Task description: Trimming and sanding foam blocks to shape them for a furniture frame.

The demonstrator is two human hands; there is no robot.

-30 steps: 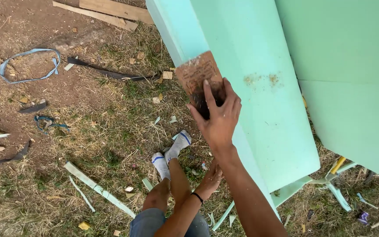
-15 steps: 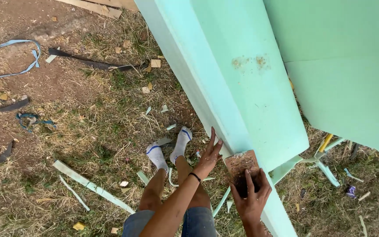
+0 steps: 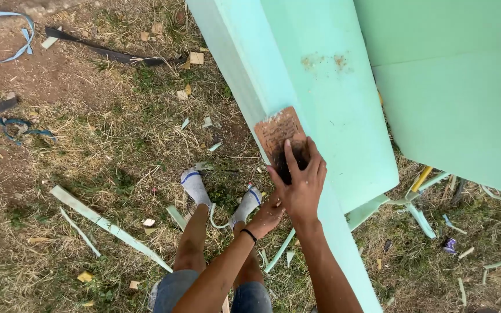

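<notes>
A big mint-green foam slab [image 3: 320, 87] stands tilted in front of me, its long edge running down toward my legs. My right hand [image 3: 300, 182] presses a flat brown rubbing block [image 3: 276, 130] with a dark grip against that edge, fingers wrapped over the grip. My left hand [image 3: 265, 219], with a black band on the wrist, rests loosely against the slab's side just below the right hand and holds nothing. My socked feet [image 3: 195, 185] stand on the grass below.
A second mint-green foam slab [image 3: 459, 87] fills the upper right. Green foam offcut strips [image 3: 108, 226] and small scraps litter the dry grass. A blue strap [image 3: 13, 35] and dark strips [image 3: 111, 53] lie on bare soil at upper left.
My right hand slid the brown block down the slab's edge, then back up to the middle. My left hand stayed low beside the slab.
</notes>
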